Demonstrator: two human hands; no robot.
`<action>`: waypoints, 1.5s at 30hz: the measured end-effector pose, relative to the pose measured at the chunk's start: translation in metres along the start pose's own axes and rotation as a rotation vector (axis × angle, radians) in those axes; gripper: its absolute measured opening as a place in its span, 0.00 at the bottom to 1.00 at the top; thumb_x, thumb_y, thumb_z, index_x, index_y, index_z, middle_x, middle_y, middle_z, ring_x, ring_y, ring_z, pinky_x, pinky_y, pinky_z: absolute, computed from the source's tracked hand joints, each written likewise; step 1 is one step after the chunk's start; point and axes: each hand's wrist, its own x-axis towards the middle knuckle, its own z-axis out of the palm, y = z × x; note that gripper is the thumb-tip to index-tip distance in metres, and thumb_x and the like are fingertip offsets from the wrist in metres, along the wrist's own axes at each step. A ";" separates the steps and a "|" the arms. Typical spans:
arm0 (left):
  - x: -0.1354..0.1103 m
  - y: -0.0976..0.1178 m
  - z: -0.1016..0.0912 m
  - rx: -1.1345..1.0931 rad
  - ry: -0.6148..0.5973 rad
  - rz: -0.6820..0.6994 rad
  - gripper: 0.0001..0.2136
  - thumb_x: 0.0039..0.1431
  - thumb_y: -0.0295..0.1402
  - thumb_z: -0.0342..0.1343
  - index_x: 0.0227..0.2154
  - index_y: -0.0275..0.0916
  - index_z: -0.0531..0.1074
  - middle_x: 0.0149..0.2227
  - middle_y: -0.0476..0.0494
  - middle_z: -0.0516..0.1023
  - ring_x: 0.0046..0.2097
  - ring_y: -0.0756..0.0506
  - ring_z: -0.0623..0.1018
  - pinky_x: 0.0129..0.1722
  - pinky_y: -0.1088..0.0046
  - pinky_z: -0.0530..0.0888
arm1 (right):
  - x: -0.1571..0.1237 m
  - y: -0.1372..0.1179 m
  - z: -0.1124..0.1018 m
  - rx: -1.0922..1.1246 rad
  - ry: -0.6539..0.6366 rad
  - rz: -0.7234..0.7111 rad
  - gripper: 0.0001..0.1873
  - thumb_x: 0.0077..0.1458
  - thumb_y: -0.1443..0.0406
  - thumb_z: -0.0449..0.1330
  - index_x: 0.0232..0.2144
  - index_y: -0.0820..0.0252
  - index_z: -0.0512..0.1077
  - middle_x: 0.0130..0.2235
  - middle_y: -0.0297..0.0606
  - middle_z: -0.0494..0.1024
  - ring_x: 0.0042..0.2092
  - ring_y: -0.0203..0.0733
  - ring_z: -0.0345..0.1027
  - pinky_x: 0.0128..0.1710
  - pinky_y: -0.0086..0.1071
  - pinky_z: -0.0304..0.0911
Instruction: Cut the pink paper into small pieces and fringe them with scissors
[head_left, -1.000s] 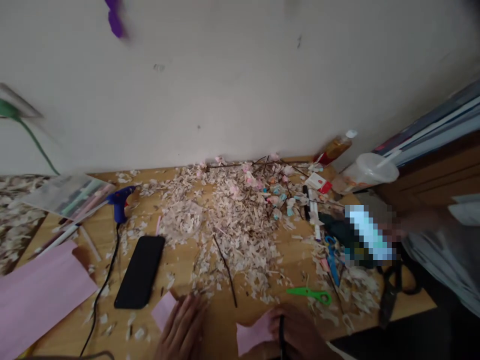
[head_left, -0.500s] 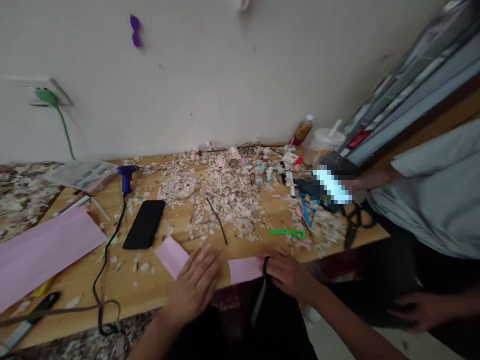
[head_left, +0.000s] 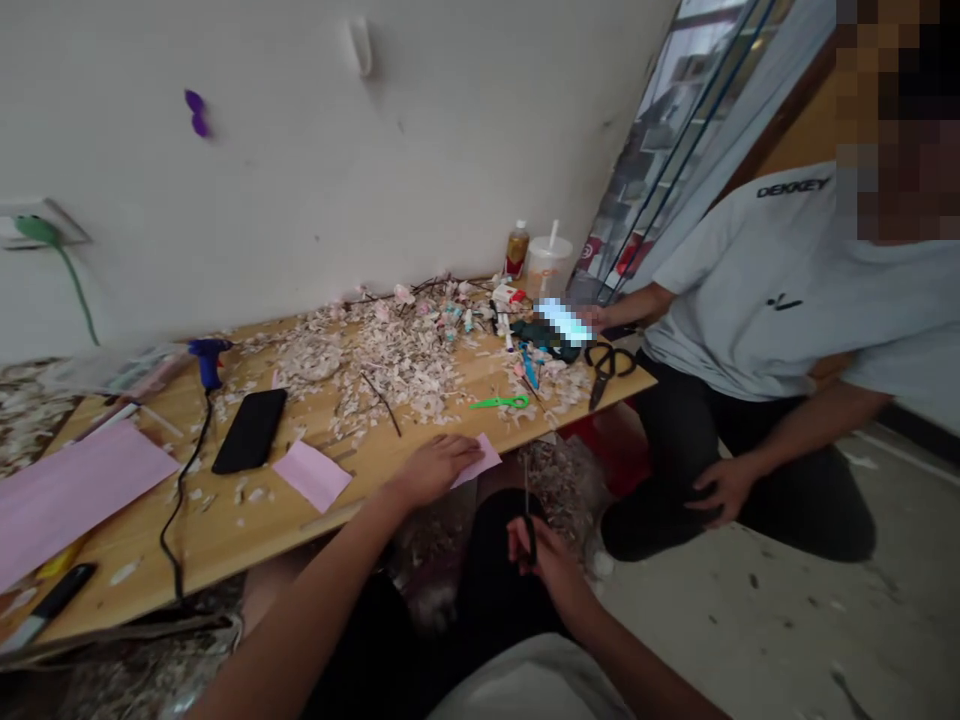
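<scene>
My left hand [head_left: 435, 468] lies at the table's front edge, fingers stretched out flat over a small pink paper piece [head_left: 486, 456]; part of that paper is hidden under the fingers. My right hand [head_left: 541, 555], lower and off the table above my leg, is closed around black-handled scissors [head_left: 529, 515], their blades pointing up. A second pink paper piece [head_left: 313, 476] rests on the table left of my left hand. Farther left is a large pink paper sheet [head_left: 82, 500].
Pale scraps [head_left: 405, 360] cover much of the wooden table [head_left: 247, 530]. Around them are a black phone [head_left: 250, 430], a blue glue gun [head_left: 210, 362], green scissors [head_left: 501, 402], a bottle [head_left: 517, 250] and a lidded cup [head_left: 550, 262]. A person [head_left: 780, 300] sits at right, holding a lit phone.
My view has swung right. My left hand has shifted right onto the small paper piece. My right hand has let go of that paper and dropped below the table edge with the scissors.
</scene>
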 end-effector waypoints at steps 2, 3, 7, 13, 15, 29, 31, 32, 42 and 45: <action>0.010 -0.002 -0.003 0.022 -0.011 0.035 0.19 0.66 0.29 0.43 0.57 0.44 0.68 0.58 0.40 0.72 0.59 0.42 0.70 0.57 0.61 0.66 | -0.016 0.011 0.006 0.066 -0.123 0.170 0.31 0.43 0.38 0.59 0.31 0.59 0.68 0.26 0.33 0.69 0.26 0.36 0.64 0.20 0.26 0.52; 0.014 -0.004 -0.003 0.027 -0.011 0.051 0.19 0.66 0.29 0.42 0.57 0.43 0.69 0.57 0.39 0.72 0.59 0.42 0.70 0.57 0.61 0.67 | -0.020 0.011 0.007 0.078 -0.175 0.209 0.32 0.42 0.38 0.61 0.31 0.60 0.68 0.26 0.32 0.69 0.26 0.35 0.64 0.20 0.25 0.50; 0.023 -0.013 -0.002 -0.005 0.001 0.153 0.23 0.64 0.27 0.44 0.61 0.45 0.63 0.62 0.40 0.68 0.64 0.43 0.64 0.62 0.58 0.62 | -0.019 -0.008 0.003 0.069 -0.265 0.182 0.29 0.45 0.42 0.63 0.33 0.61 0.68 0.32 0.32 0.71 0.29 0.32 0.69 0.23 0.24 0.52; 0.025 -0.024 0.001 -0.095 -0.042 0.204 0.25 0.66 0.27 0.41 0.65 0.49 0.56 0.65 0.46 0.63 0.68 0.47 0.57 0.66 0.58 0.55 | 0.004 -0.029 -0.010 0.071 -0.270 0.249 0.32 0.45 0.39 0.60 0.34 0.63 0.69 0.29 0.31 0.71 0.24 0.31 0.68 0.20 0.24 0.50; 0.025 -0.025 0.002 -0.104 -0.075 0.212 0.26 0.66 0.27 0.42 0.66 0.49 0.53 0.65 0.46 0.62 0.68 0.47 0.56 0.66 0.58 0.53 | 0.007 -0.031 -0.013 0.041 -0.254 0.240 0.32 0.44 0.39 0.61 0.33 0.63 0.69 0.28 0.30 0.70 0.22 0.30 0.66 0.19 0.24 0.49; 0.025 -0.029 0.008 -0.125 -0.105 0.201 0.23 0.69 0.40 0.42 0.65 0.47 0.54 0.66 0.48 0.61 0.69 0.46 0.54 0.67 0.61 0.46 | 0.020 -0.046 -0.029 -0.091 -0.237 0.268 0.31 0.45 0.40 0.62 0.29 0.64 0.70 0.23 0.28 0.66 0.16 0.25 0.54 0.13 0.23 0.39; 0.025 -0.029 0.008 -0.129 -0.094 0.193 0.23 0.69 0.39 0.42 0.65 0.48 0.55 0.66 0.48 0.61 0.69 0.47 0.55 0.67 0.61 0.46 | 0.020 -0.047 -0.031 -0.084 -0.238 0.256 0.30 0.45 0.41 0.62 0.29 0.64 0.70 0.22 0.27 0.66 0.16 0.25 0.53 0.13 0.23 0.40; 0.025 -0.029 0.008 -0.132 -0.089 0.193 0.23 0.69 0.39 0.43 0.65 0.48 0.55 0.66 0.48 0.62 0.69 0.47 0.55 0.68 0.61 0.47 | 0.020 -0.047 -0.032 -0.076 -0.238 0.252 0.30 0.45 0.41 0.63 0.28 0.64 0.70 0.21 0.27 0.65 0.15 0.25 0.53 0.14 0.23 0.40; 0.024 -0.029 0.010 -0.113 -0.044 0.200 0.22 0.70 0.37 0.38 0.65 0.50 0.54 0.65 0.51 0.62 0.68 0.48 0.55 0.68 0.63 0.49 | 0.021 -0.045 -0.036 -0.027 -0.227 0.277 0.29 0.45 0.42 0.65 0.27 0.64 0.70 0.21 0.28 0.66 0.16 0.25 0.51 0.14 0.24 0.38; 0.023 -0.030 0.012 -0.105 -0.028 0.190 0.22 0.70 0.37 0.38 0.65 0.50 0.55 0.65 0.52 0.61 0.68 0.48 0.55 0.68 0.63 0.50 | 0.020 -0.043 -0.035 0.004 -0.218 0.292 0.28 0.44 0.43 0.66 0.27 0.63 0.69 0.21 0.28 0.65 0.17 0.24 0.50 0.15 0.24 0.36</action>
